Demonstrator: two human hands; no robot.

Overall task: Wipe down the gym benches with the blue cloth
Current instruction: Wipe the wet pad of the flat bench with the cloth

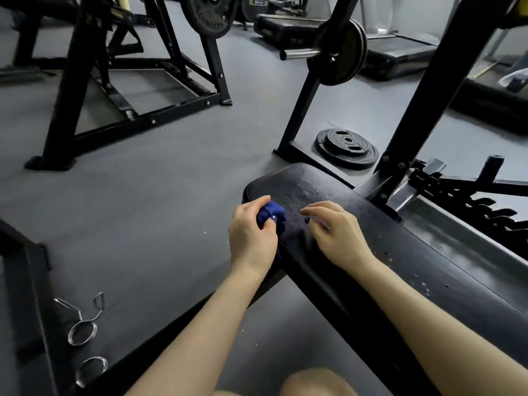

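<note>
Left hand (251,232) grips the bunched blue cloth (271,214) at the near-left edge of the black bench pad (371,252); right hand (337,232) holds nothing.

Cloth is wadded inside the curled left fingers, touching the pad close to its rounded far end; right hand sits just beside it over the pad, fingers loosely bent and spread, whether they touch the surface I cannot tell; small pale flecks dot the pad around both hands; beyond the pad's end a weight plate (347,148) lies flat on the grey floor (171,172) by the rack upright (311,81); a loaded barbell end (340,51) hangs above it; two spring collars (83,332) lie on the floor at the near left; treadmills (394,50) stand at the back.
</note>
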